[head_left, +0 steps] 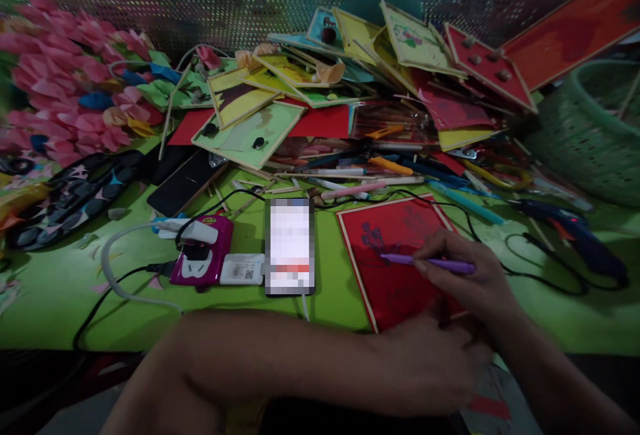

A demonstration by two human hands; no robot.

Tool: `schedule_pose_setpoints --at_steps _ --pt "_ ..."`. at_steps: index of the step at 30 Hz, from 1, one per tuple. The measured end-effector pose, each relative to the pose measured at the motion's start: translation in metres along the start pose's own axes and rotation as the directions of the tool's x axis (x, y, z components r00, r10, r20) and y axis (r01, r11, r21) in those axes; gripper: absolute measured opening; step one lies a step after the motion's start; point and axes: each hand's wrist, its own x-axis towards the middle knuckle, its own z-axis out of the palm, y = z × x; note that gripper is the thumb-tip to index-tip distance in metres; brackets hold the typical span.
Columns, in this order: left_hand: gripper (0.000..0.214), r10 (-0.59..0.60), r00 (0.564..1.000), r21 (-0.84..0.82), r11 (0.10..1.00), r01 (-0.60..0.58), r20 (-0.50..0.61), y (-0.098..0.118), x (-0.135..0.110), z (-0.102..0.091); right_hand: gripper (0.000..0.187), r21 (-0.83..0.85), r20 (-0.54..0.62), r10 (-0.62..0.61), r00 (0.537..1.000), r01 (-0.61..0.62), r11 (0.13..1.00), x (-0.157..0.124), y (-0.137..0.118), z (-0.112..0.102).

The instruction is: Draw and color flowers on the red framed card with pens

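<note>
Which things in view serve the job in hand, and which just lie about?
In use:
slim purple pen in the right hand's grip;
rectangular red card under the pen.

Lying about:
blue glue gun;
green perforated basket;
pink paper flowers.

The pen [453,265] was purple. The card [387,295] was red, edged in pale cream strips and marked with flowers [373,238] in dark lines. The worktop [333,305] was lime green. The power strip [225,231] was magenta with a white socket face [196,269]. The glue gun [585,241] was dark blue. The basket [565,135] was green, patterned with small holes. The paper flowers [65,75] were chiefly pink, with blue and yellow pieces among them.
</note>
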Motion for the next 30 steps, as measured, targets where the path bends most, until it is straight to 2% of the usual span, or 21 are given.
schedule_pose_setpoints --at_steps 9,16,21,30 --pt "0.041 0.005 0.999 0.041 0.999 -0.007 0.042 0.002 0.001 0.005 0.013 0.022 -0.009 -0.001 1.0 0.001 1.0 0.002 -0.002 0.005" --pt "0.043 0.001 1.0 0.022 1.0 -0.001 0.01 0.0 -0.001 -0.004 0.014 0.008 0.003 -0.001 1.0 0.001 1.0 0.004 -0.002 0.007" --pt "0.042 0.004 0.999 0.017 1.0 -0.005 0.054 -0.001 -0.001 -0.009 0.019 -0.016 -0.014 -0.016 1.0 0.016 1.0 0.005 0.001 0.009" --pt "0.037 0.002 1.0 0.016 1.0 -0.003 0.013 -0.001 -0.001 -0.007 0.012 -0.005 -0.013 -0.019 1.0 0.018 1.0 0.004 0.0 0.008"
